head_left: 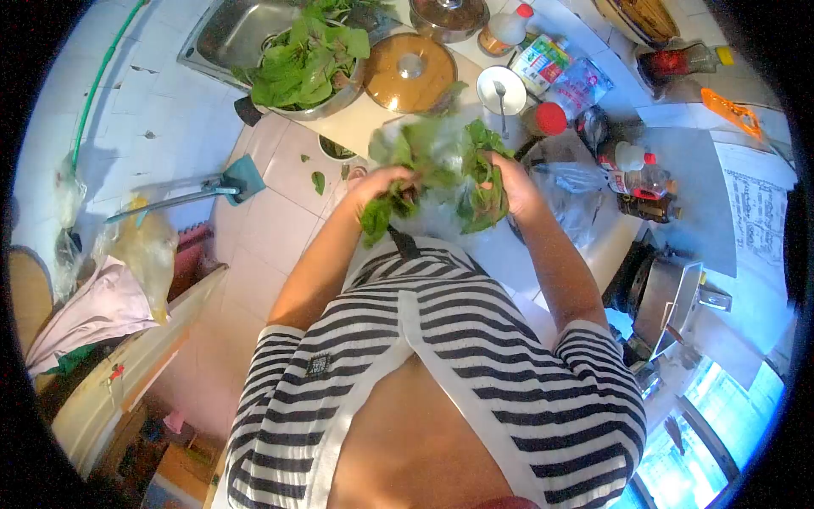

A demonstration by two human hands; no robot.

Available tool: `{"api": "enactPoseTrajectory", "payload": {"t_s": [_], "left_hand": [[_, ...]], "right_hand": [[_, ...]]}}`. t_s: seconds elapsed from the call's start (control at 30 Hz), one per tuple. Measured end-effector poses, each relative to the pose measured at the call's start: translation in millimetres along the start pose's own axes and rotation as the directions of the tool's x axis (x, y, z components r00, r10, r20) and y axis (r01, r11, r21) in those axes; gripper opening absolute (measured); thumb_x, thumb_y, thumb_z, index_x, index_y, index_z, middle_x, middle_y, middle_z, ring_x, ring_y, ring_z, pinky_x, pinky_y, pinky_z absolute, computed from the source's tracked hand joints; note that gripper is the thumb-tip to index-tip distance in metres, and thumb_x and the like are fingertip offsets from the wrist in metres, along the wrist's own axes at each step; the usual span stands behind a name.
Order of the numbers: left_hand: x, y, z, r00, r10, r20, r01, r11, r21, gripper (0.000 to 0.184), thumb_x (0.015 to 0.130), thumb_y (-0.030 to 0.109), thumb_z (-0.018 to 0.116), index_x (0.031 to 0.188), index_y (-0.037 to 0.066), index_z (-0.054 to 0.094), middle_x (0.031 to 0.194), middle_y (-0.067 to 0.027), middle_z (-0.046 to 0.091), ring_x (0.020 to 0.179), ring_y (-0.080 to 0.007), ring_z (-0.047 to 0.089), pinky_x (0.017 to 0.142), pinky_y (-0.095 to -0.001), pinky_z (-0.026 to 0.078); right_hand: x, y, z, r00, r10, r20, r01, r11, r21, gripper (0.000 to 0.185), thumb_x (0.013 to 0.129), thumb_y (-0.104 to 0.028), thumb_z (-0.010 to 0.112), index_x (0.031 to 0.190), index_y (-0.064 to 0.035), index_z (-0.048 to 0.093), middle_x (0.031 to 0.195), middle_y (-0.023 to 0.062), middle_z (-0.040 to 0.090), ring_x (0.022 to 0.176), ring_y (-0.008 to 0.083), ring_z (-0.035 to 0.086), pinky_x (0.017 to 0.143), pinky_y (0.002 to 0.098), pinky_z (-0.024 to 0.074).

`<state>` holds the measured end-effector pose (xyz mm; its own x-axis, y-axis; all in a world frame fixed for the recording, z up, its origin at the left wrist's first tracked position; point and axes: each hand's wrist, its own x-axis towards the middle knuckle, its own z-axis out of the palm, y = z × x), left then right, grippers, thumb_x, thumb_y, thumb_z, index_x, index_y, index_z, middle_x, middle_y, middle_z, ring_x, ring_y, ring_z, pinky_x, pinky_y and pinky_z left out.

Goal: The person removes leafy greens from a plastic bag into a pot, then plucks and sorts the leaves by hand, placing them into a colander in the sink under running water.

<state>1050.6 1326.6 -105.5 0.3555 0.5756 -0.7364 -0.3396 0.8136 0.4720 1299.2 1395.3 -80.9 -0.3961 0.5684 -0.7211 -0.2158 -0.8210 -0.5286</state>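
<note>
My left hand point(383, 184) is closed around a bunch of leafy greens point(392, 208), its fingers partly hidden by the leaves. Another bunch of leafy greens point(482, 202) is gripped in my right hand point(515, 185). Both bunches are held up in front of my striped top, and the leaves between my hands are blurred. Beyond my left hand, a metal pot point(332, 103) is heaped with more greens point(309, 64). A round brown lid point(410, 85) with a metal knob lies beside that pot.
A metal sink point(229, 42) is at the back left. Right of the lid stand a white bowl point(490, 93) with a spoon, a red-capped jar point(549, 120) and several bottles. A blue dustpan point(244, 180) and a fallen leaf point(318, 182) are low on the left.
</note>
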Motion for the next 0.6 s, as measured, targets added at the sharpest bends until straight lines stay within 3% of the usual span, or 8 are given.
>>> {"api": "enactPoseTrajectory", "payload": {"t_s": [0.03,0.13,0.2,0.3,0.43,0.5,0.57,0.6], "left_hand": [[5,2,-1,0.995,0.003,0.095,-0.024,0.976,0.217,0.03,0.077,0.023,0.057,0.096,0.0,0.059,0.084,-0.0092,0.062,0.069,-0.0164,0.059,0.06,-0.0278,0.048],[3,-1,1,0.994,0.1,0.047,-0.109,0.947,0.303,0.033,0.077,0.02,0.058,0.102,-0.001,0.057,0.089,-0.0103,0.063,0.075,-0.0151,0.059,0.066,-0.0265,0.047],[-8,0,-4,0.856,0.505,-0.111,-0.317,0.683,0.658,0.034,0.078,0.013,0.057,0.108,-0.003,0.054,0.092,-0.0099,0.062,0.078,-0.014,0.058,0.071,-0.0252,0.046],[-30,7,-15,0.862,0.504,-0.052,-0.477,0.842,0.252,0.03,0.079,0.009,0.053,0.107,0.0,0.054,0.09,-0.0102,0.062,0.079,-0.0134,0.057,0.067,-0.0244,0.046],[-62,34,-32,0.89,0.439,-0.126,-0.451,0.887,-0.098,0.025,0.083,0.014,0.055,0.104,0.001,0.053,0.089,-0.0068,0.061,0.072,-0.0122,0.055,0.063,-0.025,0.046],[-67,45,-46,0.867,0.442,-0.23,-0.478,0.869,-0.132,0.024,0.085,0.021,0.057,0.1,0.003,0.055,0.087,-0.0044,0.061,0.07,-0.0117,0.054,0.062,-0.0253,0.045],[-64,63,-63,0.678,0.581,-0.451,-0.645,0.764,0.017,0.024,0.086,0.023,0.056,0.1,0.003,0.055,0.086,-0.0035,0.06,0.071,-0.0124,0.054,0.063,-0.0258,0.045],[-79,83,-60,0.634,0.52,-0.572,-0.657,0.753,-0.043,0.032,0.085,0.025,0.059,0.104,0.001,0.053,0.087,-0.0072,0.059,0.071,-0.0139,0.053,0.061,-0.0261,0.044]], "right_hand": [[2,-2,5,1.0,-0.008,0.005,0.008,1.0,-0.003,0.019,0.087,-0.021,0.051,0.093,-0.005,0.058,0.074,0.0013,0.056,0.053,0.009,0.049,0.043,0.021,0.0378],[6,-7,13,0.997,-0.072,0.028,0.072,0.997,-0.019,0.017,0.086,-0.02,0.052,0.092,-0.0052,0.058,0.072,0.0016,0.055,0.051,0.0086,0.048,0.042,0.0222,0.0375],[12,-9,14,0.991,-0.066,0.119,0.07,0.997,-0.029,0.017,0.087,-0.021,0.05,0.09,-0.0055,0.057,0.072,0.0024,0.056,0.049,0.0093,0.047,0.043,0.022,0.0367],[18,-14,20,0.952,-0.028,0.304,0.011,0.998,0.06,0.022,0.088,-0.025,0.048,0.087,-0.0049,0.057,0.072,0.0037,0.056,0.05,0.0104,0.048,0.044,0.0222,0.0368],[38,-30,63,0.948,-0.175,0.266,0.11,0.964,0.242,0.028,0.09,-0.031,0.044,0.091,-0.0042,0.053,0.073,0.0046,0.055,0.05,0.0111,0.045,0.049,0.0244,0.0383],[80,-43,75,0.947,-0.235,0.219,0.205,0.967,0.15,0.03,0.089,-0.035,0.045,0.095,-0.0058,0.053,0.083,0.0053,0.056,0.058,0.0154,0.05,0.056,0.0313,0.0437],[48,-69,179,0.956,-0.231,-0.183,0.255,0.959,0.121,0.037,0.088,-0.04,0.047,0.101,-0.006,0.053,0.089,0.0075,0.057,0.072,0.0211,0.057,0.066,0.0381,0.0485],[73,-68,189,0.953,-0.286,-0.101,0.299,0.941,0.156,0.045,0.086,-0.044,0.05,0.108,-0.0053,0.053,0.099,0.0097,0.058,0.088,0.0257,0.059,0.076,0.0426,0.0487]]}}
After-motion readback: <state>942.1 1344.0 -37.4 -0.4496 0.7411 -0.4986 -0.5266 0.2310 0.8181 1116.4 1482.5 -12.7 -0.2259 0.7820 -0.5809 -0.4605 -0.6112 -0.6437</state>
